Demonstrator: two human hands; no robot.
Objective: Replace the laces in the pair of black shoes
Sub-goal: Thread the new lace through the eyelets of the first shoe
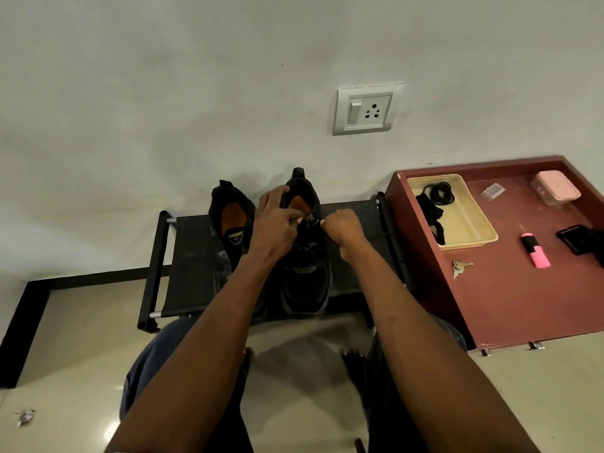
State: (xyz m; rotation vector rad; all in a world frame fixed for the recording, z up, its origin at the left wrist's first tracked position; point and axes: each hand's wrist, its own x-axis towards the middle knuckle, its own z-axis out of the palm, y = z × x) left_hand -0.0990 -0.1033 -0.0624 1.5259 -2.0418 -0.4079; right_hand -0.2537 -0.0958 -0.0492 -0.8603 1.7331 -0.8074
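Two black shoes with orange insoles stand side by side on a low black rack (189, 256) against the wall. The left shoe (230, 223) stands untouched. My left hand (277, 217) holds the collar and tongue of the right shoe (305, 276), its fingers curled at the top eyelets. My right hand (341, 225) is fisted just right of those eyelets and pinches a black lace end. Loose black laces (433, 204) lie in a cream tray (474, 230) on the maroon table.
The maroon table (510, 289) stands right of the rack with keys (459, 268), a pink highlighter (536, 255), a pink case (555, 186), a small clear packet (493, 191) and a black object (578, 240). A wall socket (366, 109) is above. My knees and bare feet sit on the tile floor.
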